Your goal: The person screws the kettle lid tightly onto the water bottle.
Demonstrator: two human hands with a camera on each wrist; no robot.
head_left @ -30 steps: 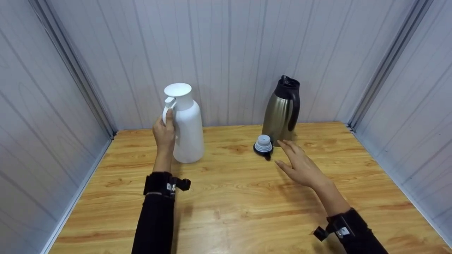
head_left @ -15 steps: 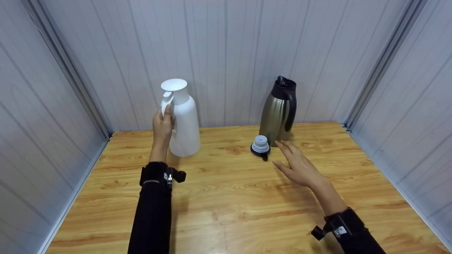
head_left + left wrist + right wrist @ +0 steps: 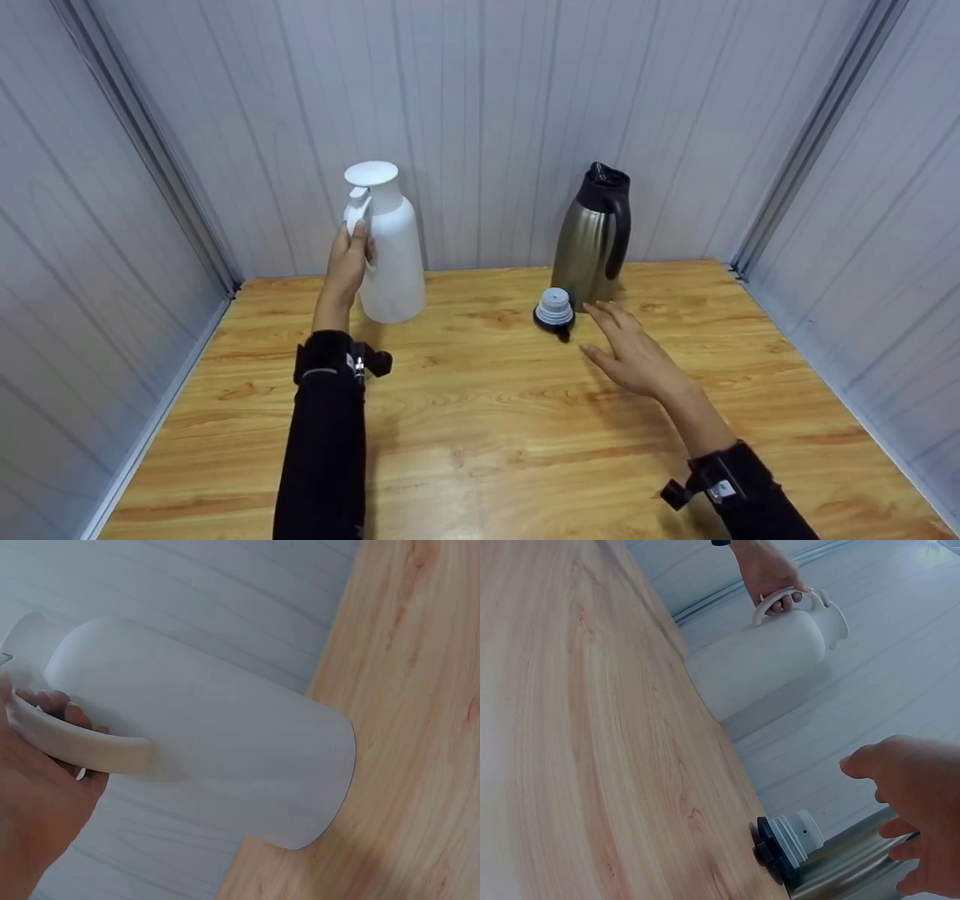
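The left hand (image 3: 349,262) holds the white jug (image 3: 386,244) by its handle, with the fingers (image 3: 56,701) curled round it. A second ago the jug stood on the bench (image 3: 487,420), a little nearer the front edge. Now it is lifted: the left wrist view shows its round bottom off the wood and the jug tipped a bit. It hangs near the back edge of the bench, toward the back left corner, close to the wall (image 3: 480,112). So the white jug is now up in the air and being carried, and its white lid is on.

The right hand (image 3: 634,352) has hardly moved. It floats just above the bench, fingers straight and a little spread, holding nothing. It is just beside the small stopper (image 3: 555,309), which sits on the bench with its black base down. The steel jug (image 3: 595,238) stands upright right behind the stopper, near the back edge, and its top is open.
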